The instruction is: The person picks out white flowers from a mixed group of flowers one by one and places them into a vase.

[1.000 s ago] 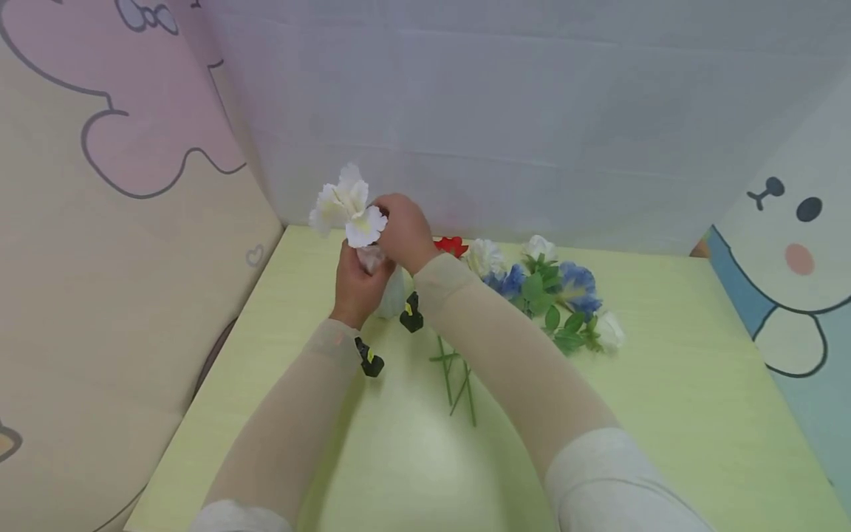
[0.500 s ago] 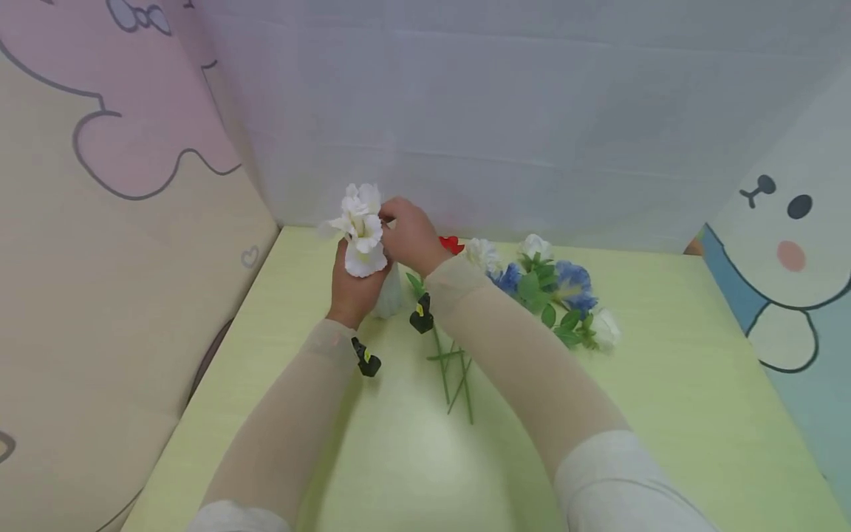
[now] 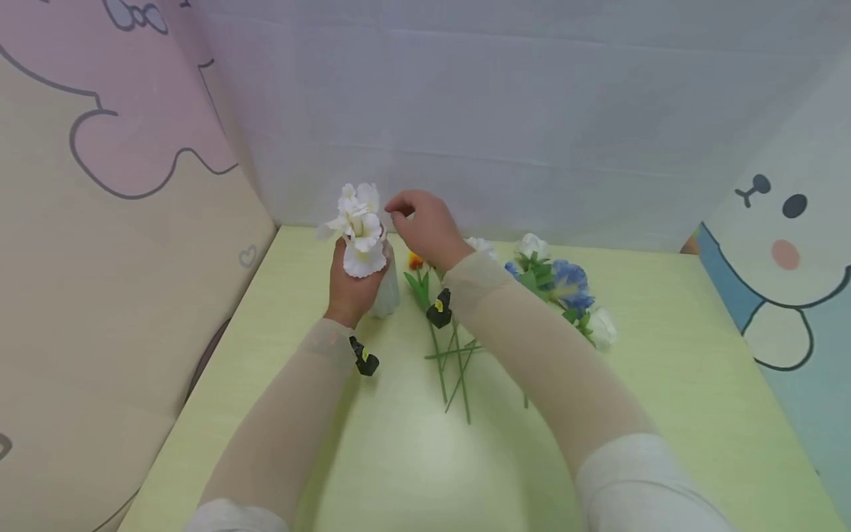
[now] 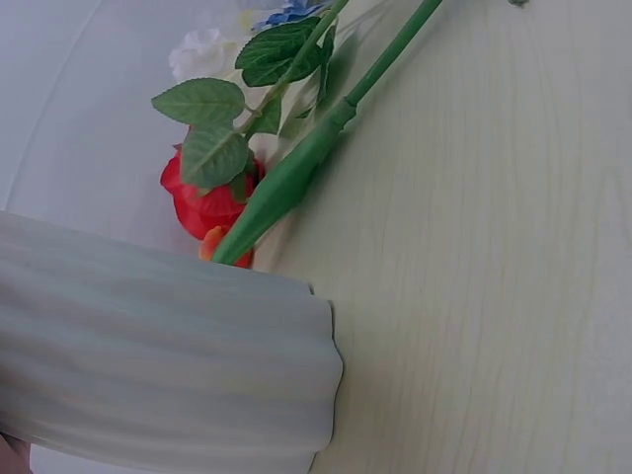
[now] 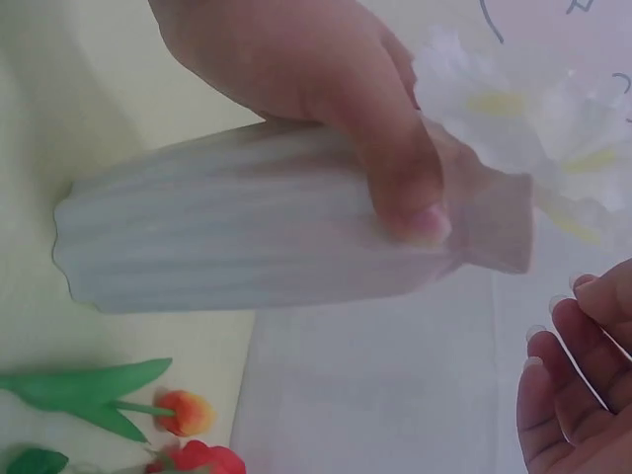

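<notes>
A pale ribbed vase (image 3: 388,292) stands upright on the table, with a white ruffled flower (image 3: 362,236) in its mouth. Around the vase's upper part my left hand (image 3: 351,292) keeps its grip; the right wrist view shows the thumb lying across the vase (image 5: 227,222). My right hand (image 3: 431,230) is just right of the flower, apart from it, fingers loosely curled around nothing. Part of the flower's base is hidden by its petals in the head view. Close to the vase's right lies an orange-yellow tulip (image 5: 185,413) with green leaves.
Artificial flowers lie on the table at right: a red flower (image 4: 202,193), a blue flower (image 3: 570,284) and white flowers, including a white rose (image 3: 601,327). Several green stems (image 3: 460,377) cross toward the table's front. A whitish backdrop (image 3: 499,118) rises behind the table.
The white flower has turned and come lower over the vase's mouth. My right hand has let go of it and moved to the right. The left hand stays on the vase.
</notes>
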